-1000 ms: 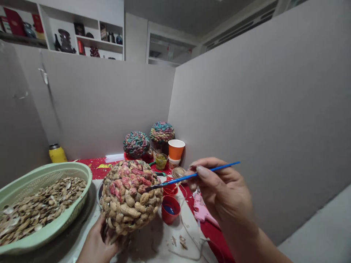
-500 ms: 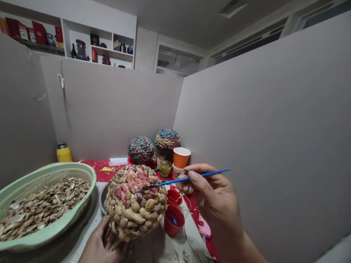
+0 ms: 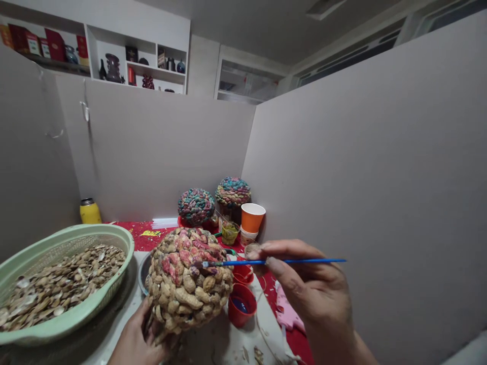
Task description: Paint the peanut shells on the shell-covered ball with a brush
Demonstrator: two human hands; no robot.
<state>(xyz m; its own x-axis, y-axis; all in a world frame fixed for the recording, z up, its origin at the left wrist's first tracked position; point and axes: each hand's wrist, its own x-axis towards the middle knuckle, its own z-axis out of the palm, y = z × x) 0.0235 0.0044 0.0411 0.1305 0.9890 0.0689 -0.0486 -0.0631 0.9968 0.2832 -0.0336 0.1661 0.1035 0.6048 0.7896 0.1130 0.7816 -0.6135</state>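
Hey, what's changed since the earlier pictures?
The paintbrush has swung nearly level, its handle end lowered, and its tip has shifted slightly left across the peanut-covered ball. A peanut beneath the tip looks more purple. Nothing was grasped or let go: the right hand still holds the brush, the left hand the ball.

Grey partitions point(image 3: 163, 147) meeting at a corner | white shelving point(image 3: 99, 40) behind | dim grey ceiling point(image 3: 251, 25)
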